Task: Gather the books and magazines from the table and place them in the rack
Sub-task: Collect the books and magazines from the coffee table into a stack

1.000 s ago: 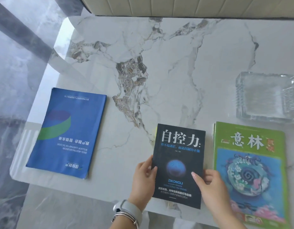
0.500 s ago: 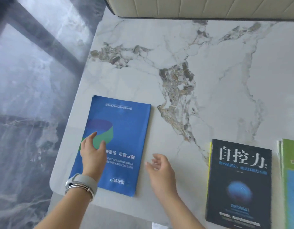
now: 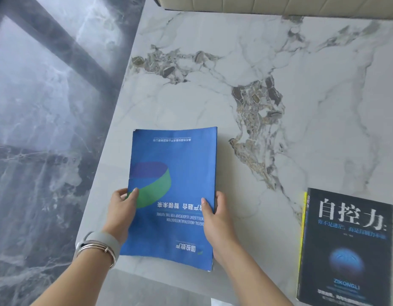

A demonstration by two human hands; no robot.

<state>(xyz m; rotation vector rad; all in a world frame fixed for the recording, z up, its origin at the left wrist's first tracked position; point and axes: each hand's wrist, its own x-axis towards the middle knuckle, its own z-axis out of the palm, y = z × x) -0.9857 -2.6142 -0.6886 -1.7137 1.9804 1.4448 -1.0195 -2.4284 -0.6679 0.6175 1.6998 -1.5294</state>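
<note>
A blue magazine (image 3: 175,173) with a green and purple pie shape lies near the left edge of the white marble table (image 3: 279,62), its print upside down to me. My left hand (image 3: 122,210) grips its left edge, thumb on the cover. My right hand (image 3: 215,219) grips its right edge, fingers curled under. The near end looks slightly raised off the table. A black book (image 3: 345,246) with white characters and a blue globe lies flat at the lower right, untouched. No rack is in view.
The table's left edge runs diagonally, with dark grey marble floor (image 3: 41,129) beyond it. A cream upholstered seat (image 3: 279,5) borders the far side of the table. A grey watch and a bracelet sit on my left wrist.
My hands left the black book, reached over to the blue magazine and have now closed on its two side edges. The view has swung left, so the green magazine and glass dish are out of sight.
</note>
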